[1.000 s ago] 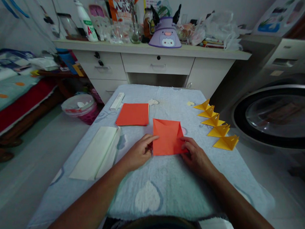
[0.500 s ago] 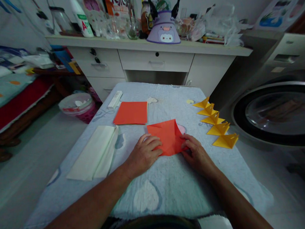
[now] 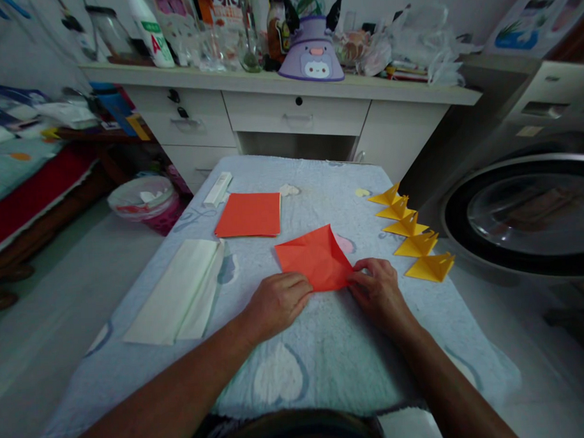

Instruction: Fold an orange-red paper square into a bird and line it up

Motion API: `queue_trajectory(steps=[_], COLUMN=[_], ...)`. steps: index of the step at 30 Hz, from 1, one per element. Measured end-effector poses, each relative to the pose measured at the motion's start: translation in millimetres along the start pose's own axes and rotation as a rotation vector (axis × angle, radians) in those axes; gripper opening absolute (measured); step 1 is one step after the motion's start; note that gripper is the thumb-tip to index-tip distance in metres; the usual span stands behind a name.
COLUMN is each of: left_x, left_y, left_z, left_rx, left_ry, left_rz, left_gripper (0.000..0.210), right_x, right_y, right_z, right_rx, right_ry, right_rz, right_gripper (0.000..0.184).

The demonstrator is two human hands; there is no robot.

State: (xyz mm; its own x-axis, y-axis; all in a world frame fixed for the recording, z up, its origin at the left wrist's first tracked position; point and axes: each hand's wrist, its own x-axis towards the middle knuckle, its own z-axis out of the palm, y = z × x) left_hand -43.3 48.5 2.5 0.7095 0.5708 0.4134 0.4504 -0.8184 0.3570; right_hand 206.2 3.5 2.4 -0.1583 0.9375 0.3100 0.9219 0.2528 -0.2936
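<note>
A creased sheet of red-orange paper (image 3: 317, 258) lies on the cloth-covered table, turned at a slant. My left hand (image 3: 281, 302) pinches its near left edge, fingers together. At the near right corner, my right hand (image 3: 375, 285) holds the paper between thumb and fingers. Beyond my left hand is a neat stack of red-orange paper (image 3: 248, 214). A folded pale green-white sheet (image 3: 179, 293) rests to the left. Several yellow folded paper figures (image 3: 430, 267) stand in a row along the right side.
The table wears a light blue cloth (image 3: 278, 373) with heart shapes. A small white box (image 3: 218, 189) sits at its far left. Behind are a white cabinet (image 3: 298, 110) and a purple visor hat (image 3: 312, 55). A washing machine (image 3: 526, 217) stands right, a pink bin (image 3: 148, 201) left.
My left hand has slid off the paper's face to its near edge, fingers now closer together. The sheet has turned slightly, and my right hand still grips its corner.
</note>
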Motion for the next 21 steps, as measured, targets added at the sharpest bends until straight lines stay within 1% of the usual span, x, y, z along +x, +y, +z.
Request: queue_trajectory(steps=[3,6,9,11,14,17,19,21], left_x=[0,-1,-1,0,2,5,7,9], left_y=[0,2,6,10,17,23,26,26], left_z=[1.9,3.6,3.1,1.2,-2.6,-6.4,-9.0,-11.7], left_rx=[-0.001,0.049,0.108,0.150,0.223,0.258,0.233,0.164], left_ry=[0.033,0.045,0.041,0.029,-0.024,-0.124,-0.180,-0.200], left_rz=[-0.022,0.024,0.070,0.081,0.072,0.035,-0.018,-0.100], left_gripper=[0.024,0.024,0.023,0.023,0.022,0.021,0.020,0.017], right_x=[-1,-1,0,1,0,-4,-6,-8], right_y=[-3,-11,-19,-22,-20,-16,-13,-10], right_z=[-3,-3,-3,-4,-8,-11,-10,-8], right_rx=[-0.016,-0.003,0.023,0.024,-0.005,-0.010,0.021,0.080], right_ry=[-0.001,0.002,-0.054,-0.091,-0.107,-0.134,-0.143,-0.126], right_rz=[-0.033,-0.115,-0.190,-0.206,-0.192,-0.165,-0.140,-0.117], right_gripper=[0.019,0.025,0.022,0.020,0.019,0.019,0.019,0.020])
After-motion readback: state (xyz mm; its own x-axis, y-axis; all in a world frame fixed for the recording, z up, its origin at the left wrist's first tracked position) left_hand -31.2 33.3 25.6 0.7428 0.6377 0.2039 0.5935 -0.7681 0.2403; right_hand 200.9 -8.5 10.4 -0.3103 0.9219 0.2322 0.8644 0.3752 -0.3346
